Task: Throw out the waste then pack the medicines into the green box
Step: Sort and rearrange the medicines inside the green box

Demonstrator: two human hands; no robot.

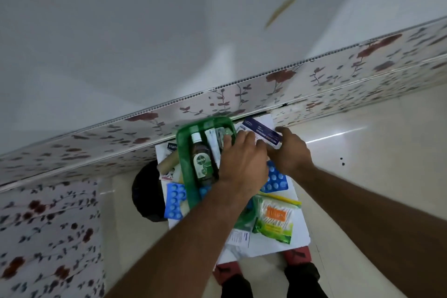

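Bottle (202, 164) lying in the box (186, 174) at the table's (278, 244) far left. Cotton-bud pack (275, 221) near the front edge. Blister strip (174, 201) at the left edge.

Even, soft indoor light with no hard shadows. A bright streak of glare lies on the glossy floor (338, 136) just right of the right hand (291, 152). Wide-angle distortion bends the flowered wall panel (314, 80) beyond the hands. Slight motion blur softens the left hand (242, 162) and nearby packets.
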